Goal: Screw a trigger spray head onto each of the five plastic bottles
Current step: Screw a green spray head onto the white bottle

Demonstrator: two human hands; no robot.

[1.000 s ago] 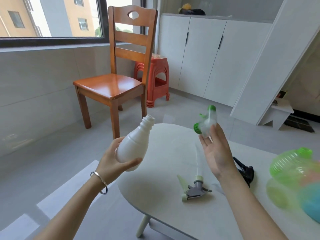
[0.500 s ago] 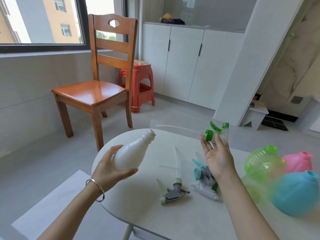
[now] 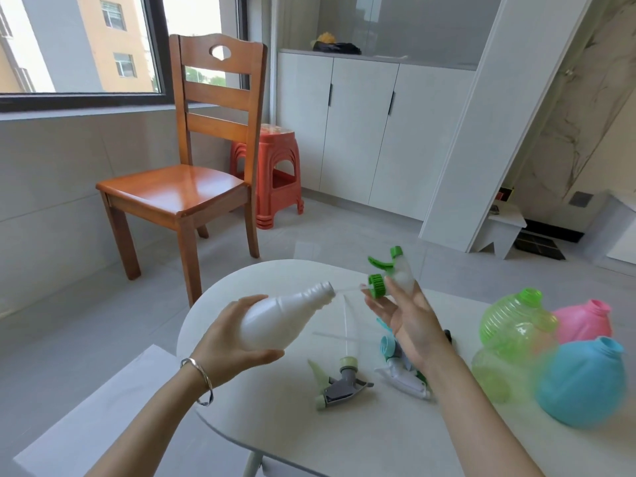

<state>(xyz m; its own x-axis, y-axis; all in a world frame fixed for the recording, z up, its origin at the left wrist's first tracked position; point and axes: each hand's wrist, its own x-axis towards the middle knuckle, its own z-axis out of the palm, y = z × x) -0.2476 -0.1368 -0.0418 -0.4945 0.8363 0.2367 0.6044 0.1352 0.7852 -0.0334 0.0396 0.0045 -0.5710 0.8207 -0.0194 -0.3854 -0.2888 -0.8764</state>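
Observation:
My left hand (image 3: pixel 229 342) grips a white plastic bottle (image 3: pixel 282 318), tilted with its open neck pointing right. My right hand (image 3: pixel 407 316) holds a green and clear trigger spray head (image 3: pixel 392 275); its thin dip tube reaches left and its tip is at the bottle's mouth. On the white table (image 3: pixel 275 425) lie a grey spray head (image 3: pixel 339 383) with a pale green trigger and a heap of other spray heads (image 3: pixel 401 368), partly hidden by my right forearm. At the right stand a green bottle (image 3: pixel 512 321), a pink bottle (image 3: pixel 585 320) and a blue bottle (image 3: pixel 581 383), all without heads.
A wooden chair (image 3: pixel 192 173) stands beyond the table's far left edge, with a red plastic stool (image 3: pixel 275 173) behind it. White cabinets (image 3: pixel 361 132) line the back wall. A small white step stool (image 3: pixel 504 228) sits on the floor at the right.
My left hand has tilted the white bottle's neck over to the right. My right hand has turned the spray head so its dip tube points left, and the tube's tip now meets the bottle's mouth.

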